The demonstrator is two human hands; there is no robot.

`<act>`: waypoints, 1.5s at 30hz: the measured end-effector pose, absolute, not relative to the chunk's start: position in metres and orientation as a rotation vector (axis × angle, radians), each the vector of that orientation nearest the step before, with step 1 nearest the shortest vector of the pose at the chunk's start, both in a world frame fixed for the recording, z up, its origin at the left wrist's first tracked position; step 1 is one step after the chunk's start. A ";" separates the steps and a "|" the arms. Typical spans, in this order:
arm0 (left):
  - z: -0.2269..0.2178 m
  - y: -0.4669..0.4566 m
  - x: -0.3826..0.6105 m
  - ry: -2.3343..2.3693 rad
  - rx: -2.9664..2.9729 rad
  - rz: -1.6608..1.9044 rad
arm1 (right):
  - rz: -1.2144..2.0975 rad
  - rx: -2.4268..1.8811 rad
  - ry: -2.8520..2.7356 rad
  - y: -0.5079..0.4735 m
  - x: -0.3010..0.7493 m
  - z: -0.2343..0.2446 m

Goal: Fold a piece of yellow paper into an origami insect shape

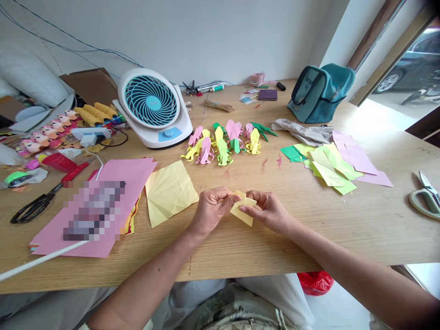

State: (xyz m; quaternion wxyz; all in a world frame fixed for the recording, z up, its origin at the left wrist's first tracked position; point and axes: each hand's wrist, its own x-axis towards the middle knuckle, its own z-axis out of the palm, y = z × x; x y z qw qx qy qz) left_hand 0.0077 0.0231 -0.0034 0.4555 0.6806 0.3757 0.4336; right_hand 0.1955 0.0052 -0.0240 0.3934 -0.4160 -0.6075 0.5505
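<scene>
A small piece of folded pale yellow paper (243, 214) is held between both hands, just above the table's front half. My left hand (215, 208) pinches its upper left corner between thumb and fingers. On the right side, my right hand (268, 211) grips it with the thumb lying across the front; the fingers behind are partly hidden. Left of my left hand lies a creased yellow sheet (171, 192), opened flat. Beyond the hands stands a group of folded paper figures in yellow, pink and green, among them a yellow-green one (222, 147).
A white fan (154, 107) stands at the back left. Pink paper sheets (127, 176), a blurred-out object and black-handled scissors (44, 201) lie left. To the right are loose coloured papers (328, 167), a grey cloth (304, 132), a teal bag (319, 94) and more scissors (428, 197).
</scene>
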 end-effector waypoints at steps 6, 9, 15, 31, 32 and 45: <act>-0.001 0.023 0.013 0.975 1.751 1.014 | 1.268 -1.168 -1.601 0.003 0.194 -0.021; -0.002 0.020 0.017 1.027 1.716 0.979 | 1.282 -1.201 -1.618 0.003 0.193 -0.023; -0.006 0.020 0.017 1.028 1.708 0.971 | 1.222 -1.203 -1.718 0.002 0.193 -0.022; -0.006 0.018 0.018 0.905 1.421 0.992 | 1.128 -1.176 -1.804 0.002 0.193 -0.022; -0.006 0.018 0.017 0.898 1.432 0.991 | 1.135 -1.178 -1.809 0.002 0.193 -0.022; -0.001 0.021 0.012 0.935 1.559 0.989 | 1.450 -1.135 -1.559 0.002 0.191 -0.030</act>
